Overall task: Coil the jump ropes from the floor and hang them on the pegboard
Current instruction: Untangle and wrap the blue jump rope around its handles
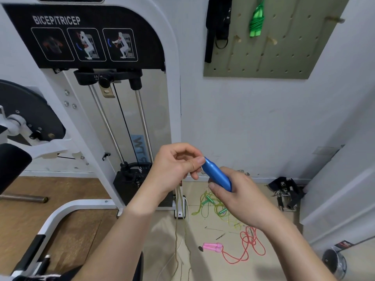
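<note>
My right hand [237, 193] grips the blue handles [216, 173] of a jump rope in front of me. My left hand [176, 165] pinches the rope at the handles' upper tip, and its tan cord [178, 220] hangs from there down to the floor. A yellow-green rope [213, 205] lies tangled on the floor by the wall. A pink-handled rope [243, 246] with a red cord lies nearer to me. On the olive pegboard [284, 63], up on the wall, a coiled green rope [256, 21] hangs from a peg.
A white bicep/tricep weight machine [113, 110] fills the left side, its base frame reaching across the wooden floor. A black strap [217, 25] hangs at the pegboard's left edge. Black clips and straps [286, 191] lie by the wall at right. A white door [345, 179] stands at far right.
</note>
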A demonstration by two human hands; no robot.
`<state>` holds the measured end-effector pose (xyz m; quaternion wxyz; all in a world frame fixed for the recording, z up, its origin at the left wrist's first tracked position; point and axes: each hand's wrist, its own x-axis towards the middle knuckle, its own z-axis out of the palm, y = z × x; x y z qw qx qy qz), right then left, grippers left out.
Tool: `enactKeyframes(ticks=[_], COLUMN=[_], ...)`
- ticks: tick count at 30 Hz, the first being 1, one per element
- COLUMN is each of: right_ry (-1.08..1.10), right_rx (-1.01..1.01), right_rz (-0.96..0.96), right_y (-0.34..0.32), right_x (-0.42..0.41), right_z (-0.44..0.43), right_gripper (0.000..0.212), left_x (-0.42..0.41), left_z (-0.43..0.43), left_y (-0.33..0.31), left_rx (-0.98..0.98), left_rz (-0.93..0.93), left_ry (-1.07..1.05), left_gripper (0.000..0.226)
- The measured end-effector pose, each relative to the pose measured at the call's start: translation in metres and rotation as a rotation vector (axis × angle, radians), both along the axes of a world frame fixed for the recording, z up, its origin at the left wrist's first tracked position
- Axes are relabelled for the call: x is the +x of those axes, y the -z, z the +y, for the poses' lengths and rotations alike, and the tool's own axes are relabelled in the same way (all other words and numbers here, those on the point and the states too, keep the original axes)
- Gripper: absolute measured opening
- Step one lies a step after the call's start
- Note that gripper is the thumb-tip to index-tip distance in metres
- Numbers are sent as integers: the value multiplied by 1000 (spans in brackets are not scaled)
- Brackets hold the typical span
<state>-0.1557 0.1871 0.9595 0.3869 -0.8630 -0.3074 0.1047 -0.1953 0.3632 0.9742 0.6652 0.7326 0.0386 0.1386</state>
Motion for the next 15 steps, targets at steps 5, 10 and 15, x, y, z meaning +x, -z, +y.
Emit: enactKeyframes(ticks=[5, 10, 15], right_ry=[-39, 58, 299], right_rx=[428, 778, 668], right_rz=[693, 1075, 841], right_y=[-2, -5, 5], right_x=[-2, 0, 14], right_z=[-1, 7, 12], right_gripper=[26, 26, 23], left_x=[5, 20, 22], left_z=[-10, -32, -40], left_y=[0, 10, 17], left_rx=[-186, -206, 1088], left_rz=[-38, -16, 39], left_ry=[-11, -132, -116], left_gripper=[9, 18, 43])
